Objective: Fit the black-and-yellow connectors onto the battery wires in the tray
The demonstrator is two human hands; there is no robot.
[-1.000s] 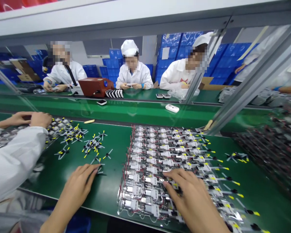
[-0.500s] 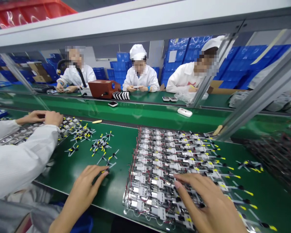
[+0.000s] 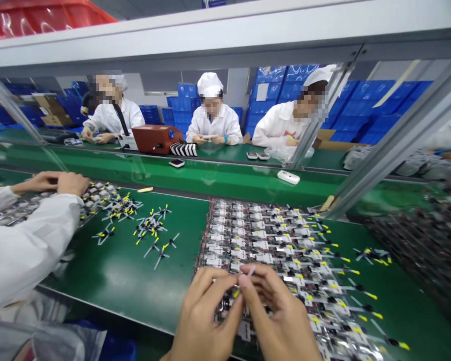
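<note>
My left hand (image 3: 208,313) and my right hand (image 3: 276,313) meet over the near part of a clear plastic tray. Both are closed, fingertips pinched around a small black part with pale strips and yellow tabs (image 3: 251,271). One pale strip pokes up between the fingers; the rest of the part is mostly hidden. Rows of small white-and-silver assemblies (image 3: 259,234) with red wires fill the tray beneath. Yellow-tipped strips stick out along its right side. Left of the tray, similar loose parts (image 3: 150,225) lie scattered on the green table (image 3: 135,271).
At left, a co-worker's hands (image 3: 69,184) work over another filled tray. More loose parts (image 3: 372,254) lie right of my tray, before a dark pile of wired pieces (image 3: 417,235). A metal post (image 3: 391,135) slants down at right. Co-workers sit across the green belt (image 3: 225,175).
My left hand has moved right from the loose parts to above the tray, bringing one small part along. My right hand has shifted left and closed on that part too.
</note>
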